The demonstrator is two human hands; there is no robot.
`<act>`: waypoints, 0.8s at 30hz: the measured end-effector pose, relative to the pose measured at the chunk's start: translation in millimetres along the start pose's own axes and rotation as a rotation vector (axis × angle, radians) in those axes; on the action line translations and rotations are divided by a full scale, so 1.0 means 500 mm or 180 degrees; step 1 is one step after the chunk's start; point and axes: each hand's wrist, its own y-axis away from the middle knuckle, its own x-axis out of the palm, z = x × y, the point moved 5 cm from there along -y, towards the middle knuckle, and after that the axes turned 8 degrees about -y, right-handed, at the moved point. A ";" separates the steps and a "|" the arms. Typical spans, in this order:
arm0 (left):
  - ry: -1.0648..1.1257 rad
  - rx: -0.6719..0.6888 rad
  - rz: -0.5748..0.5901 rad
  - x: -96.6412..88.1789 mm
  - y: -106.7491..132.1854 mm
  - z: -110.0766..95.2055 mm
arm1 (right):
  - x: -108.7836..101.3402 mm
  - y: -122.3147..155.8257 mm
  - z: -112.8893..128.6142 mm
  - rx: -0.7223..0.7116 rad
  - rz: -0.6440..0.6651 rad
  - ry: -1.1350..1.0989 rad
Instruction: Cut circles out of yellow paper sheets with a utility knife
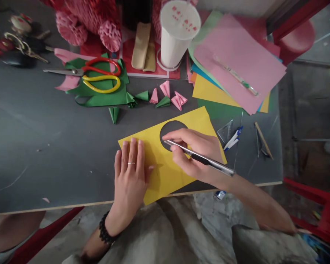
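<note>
A sheet of yellow paper [165, 172] lies at a slant along the table's front edge, with one corner past it. In its upper part is a round hole [167, 132] that shows the dark tabletop. My left hand [130, 165] rests flat on the sheet's left side, fingers stretched out. My right hand [196, 150] grips a slim silver craft knife [200, 158] with a black grip, its tip at the lower left of the hole. The right hand covers part of the hole's edge.
Scissors [99, 73] lie on green paper scraps [99, 97]. Folded paper pieces [165, 91] sit behind the sheet. A white cup [174, 40] stands at the back, beside stacked coloured paper [236, 47] with a pen [242, 80]. A set square [225, 131] and compasses [263, 141] lie right.
</note>
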 end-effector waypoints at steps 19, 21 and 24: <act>-0.0289 0.0552 0.0147 0.009 -0.010 0.012 | 0.101 0.005 -0.128 0.0878 0.0105 -0.0774; -0.0287 0.0495 0.0066 0.011 -0.013 0.009 | 0.101 0.005 -0.130 0.0779 0.0092 -0.0697; -0.0351 0.0486 0.0034 0.014 -0.014 0.004 | 0.099 0.002 -0.129 0.0664 0.0106 -0.0642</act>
